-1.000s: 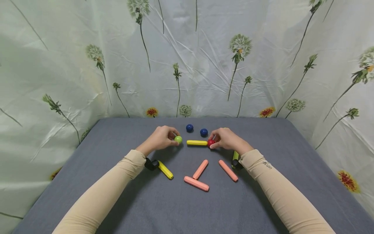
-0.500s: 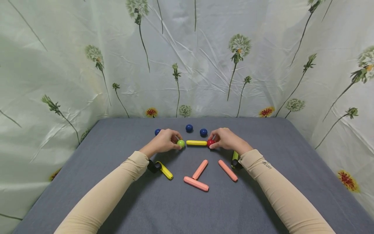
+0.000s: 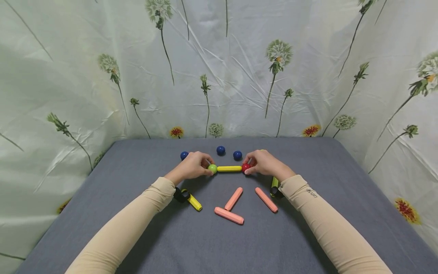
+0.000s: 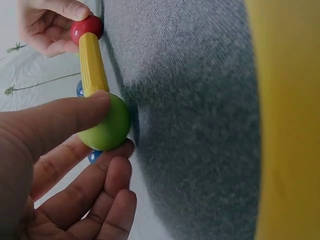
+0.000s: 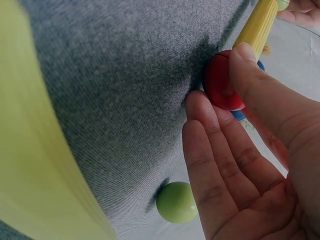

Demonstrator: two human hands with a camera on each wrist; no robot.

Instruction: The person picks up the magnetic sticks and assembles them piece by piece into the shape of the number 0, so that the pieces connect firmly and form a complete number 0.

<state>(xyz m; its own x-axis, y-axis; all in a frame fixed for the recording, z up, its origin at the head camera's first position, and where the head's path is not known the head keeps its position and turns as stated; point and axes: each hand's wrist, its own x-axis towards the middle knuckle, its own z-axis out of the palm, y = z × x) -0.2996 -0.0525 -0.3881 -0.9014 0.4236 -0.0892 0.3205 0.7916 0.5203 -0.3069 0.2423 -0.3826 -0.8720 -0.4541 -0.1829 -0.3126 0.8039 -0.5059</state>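
A green ball (image 3: 213, 169) is pinched between the thumb and fingers of my left hand (image 3: 192, 166). It meets the left end of a ribbed yellow stick (image 3: 229, 168), and the left wrist view shows my thumb covering that joint. At the stick's other end is a red ball (image 5: 219, 82), which my right hand (image 3: 266, 164) pinches with thumb and fingers. Ball, stick and ball form one line, level across the far part of the table. Whether the stick is pushed into the green ball I cannot tell.
Blue balls (image 3: 220, 150) lie behind the stick. Nearer are several pink sticks (image 3: 229, 215), a yellow stick (image 3: 195, 203) by the left wrist and another yellow stick (image 3: 275, 182) by the right. A second green ball (image 5: 176, 202) rests beyond my right hand. A flowered curtain (image 3: 239, 95) hangs behind.
My left hand has moved right and slightly nearer with the green ball, bringing it against the yellow stick. A blue ball behind that hand has come into sight. My right hand stays on the red ball.
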